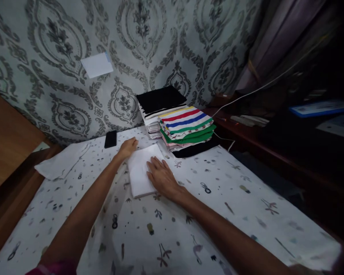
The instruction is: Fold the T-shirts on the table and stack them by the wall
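A neatly folded white cloth (140,172) lies on the patterned bedsheet (206,225) in front of me. My right hand (162,177) rests palm down on its right part, fingers stretched out and a little spread. Close to the cloth's far left corner is my left hand (128,148), its fingers loosely curved and pointing away to the right. No fabric shows in the left hand, and its underside is hidden. Just beyond the cloth stands a pile of folded clothes, with a striped cloth (186,120) on its front stack and a black cloth (162,98) on the rear one.
A black phone (111,139) lies left of my left hand. Farther left, a loose white cloth (61,162) reaches the bed's wooden edge. A patterned curtain (126,46) hangs behind, with a white paper (97,65) on it. A pale cable (263,88) runs at the right.
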Motion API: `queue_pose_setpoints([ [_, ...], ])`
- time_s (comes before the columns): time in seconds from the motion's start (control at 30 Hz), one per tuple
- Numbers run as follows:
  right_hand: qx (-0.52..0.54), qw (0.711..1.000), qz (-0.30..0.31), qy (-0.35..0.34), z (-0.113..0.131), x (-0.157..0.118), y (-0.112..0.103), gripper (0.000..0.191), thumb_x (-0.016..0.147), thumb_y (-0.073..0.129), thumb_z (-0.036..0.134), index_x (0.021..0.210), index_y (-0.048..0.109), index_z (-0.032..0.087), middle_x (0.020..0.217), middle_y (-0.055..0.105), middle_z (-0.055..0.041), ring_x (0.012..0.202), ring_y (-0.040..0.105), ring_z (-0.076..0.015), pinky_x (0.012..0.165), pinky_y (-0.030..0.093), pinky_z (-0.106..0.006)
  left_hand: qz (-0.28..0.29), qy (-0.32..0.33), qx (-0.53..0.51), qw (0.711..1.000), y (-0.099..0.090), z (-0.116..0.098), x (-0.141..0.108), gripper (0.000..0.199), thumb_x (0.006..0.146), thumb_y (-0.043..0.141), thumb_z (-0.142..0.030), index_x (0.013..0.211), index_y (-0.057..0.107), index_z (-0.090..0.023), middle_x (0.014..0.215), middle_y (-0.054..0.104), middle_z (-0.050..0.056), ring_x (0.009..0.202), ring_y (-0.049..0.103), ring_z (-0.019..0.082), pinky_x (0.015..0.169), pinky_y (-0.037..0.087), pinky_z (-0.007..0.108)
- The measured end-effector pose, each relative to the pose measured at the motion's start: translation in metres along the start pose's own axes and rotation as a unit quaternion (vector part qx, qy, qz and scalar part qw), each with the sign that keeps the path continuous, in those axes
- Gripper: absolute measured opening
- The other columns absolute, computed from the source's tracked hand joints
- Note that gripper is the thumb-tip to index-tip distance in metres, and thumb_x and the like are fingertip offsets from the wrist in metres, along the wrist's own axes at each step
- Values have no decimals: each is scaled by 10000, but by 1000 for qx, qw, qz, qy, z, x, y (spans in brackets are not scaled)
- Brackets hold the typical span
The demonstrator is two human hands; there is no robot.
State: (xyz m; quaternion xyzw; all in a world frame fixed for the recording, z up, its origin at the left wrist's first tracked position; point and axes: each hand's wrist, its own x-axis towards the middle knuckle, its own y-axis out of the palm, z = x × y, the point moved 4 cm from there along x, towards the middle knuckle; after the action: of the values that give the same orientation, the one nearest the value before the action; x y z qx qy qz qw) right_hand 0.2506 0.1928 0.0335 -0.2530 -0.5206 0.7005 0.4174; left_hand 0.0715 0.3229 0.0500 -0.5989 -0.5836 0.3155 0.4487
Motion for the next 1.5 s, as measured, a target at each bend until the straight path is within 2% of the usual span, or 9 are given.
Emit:
queue_pose_setpoints([
  [0.13,3,999,40,19,7,30,-10,521,1027,355,317,1501,423,113,1622,290,-189,1528,194,-282,1220,141,-521,15,-6,-24,1000,-13,29,-22,280,894,445,-321,695,586,-185,671,604,-3,676,542,163,652,401,264],
  [0.43,8,996,76,-44,36,41,20,826,948,346,706,1589,269,191,1669,144,-159,1545,32,-331,1226,38,-546,17,-1,-15,1000,3,32,-33,329,907,471,-382,691,625,-187,690,653,9,682,558,168,638,396,266],
  [0.63,-20,996,79,-45,36,40,27,827,945,320,721,1585,285,199,1666,156,-153,1544,45,-332,1230,50,-544,-16,-33,46,998,3,33,-30,352,966,456,-432,848,691,-197,882,733,89,912,644,252,824,421,330],
  [0.8,11,996,81,-41,33,43,26,753,980,269,680,1574,312,219,1669,175,-120,1546,54,-313,1232,50,-538,-75,-70,44,994,-19,38,-55,334,1010,363,-384,958,621,-179,869,689,82,856,623,227,766,412,316],
  [0.9,87,992,85,-21,26,48,21,693,1023,134,605,1566,326,218,1653,250,-105,1542,131,-271,1233,106,-509,-116,-34,-26,992,-32,19,-108,268,977,398,-374,854,558,-198,706,585,3,682,544,169,663,387,278],
  [1.03,129,990,53,-10,20,60,13,706,1025,122,609,1549,354,196,1647,266,-116,1538,149,-282,1220,134,-527,22,30,6,999,-17,-28,-193,210,878,546,-382,757,524,-212,749,588,9,717,547,172,661,383,279],
  [1.1,109,993,46,-18,20,66,13,687,1027,162,612,1548,354,208,1664,216,-112,1543,106,-300,1211,96,-568,64,-2,75,995,-8,-45,-220,206,853,593,-411,810,547,-215,844,623,49,819,577,220,674,392,299],
  [1.27,50,996,71,-29,23,72,25,655,1021,237,613,1551,351,247,1672,187,-110,1543,71,-329,1202,32,-600,84,-98,155,979,0,-62,-229,224,947,476,-398,924,574,-198,928,660,91,811,611,234,691,417,323],
  [1.5,33,997,56,-36,20,71,30,681,985,311,655,1537,387,264,1668,203,-109,1538,72,-358,1196,22,-619,138,-113,263,948,7,-76,-234,257,930,401,-189,981,642,-116,941,685,196,880,666,334,725,468,407],
])
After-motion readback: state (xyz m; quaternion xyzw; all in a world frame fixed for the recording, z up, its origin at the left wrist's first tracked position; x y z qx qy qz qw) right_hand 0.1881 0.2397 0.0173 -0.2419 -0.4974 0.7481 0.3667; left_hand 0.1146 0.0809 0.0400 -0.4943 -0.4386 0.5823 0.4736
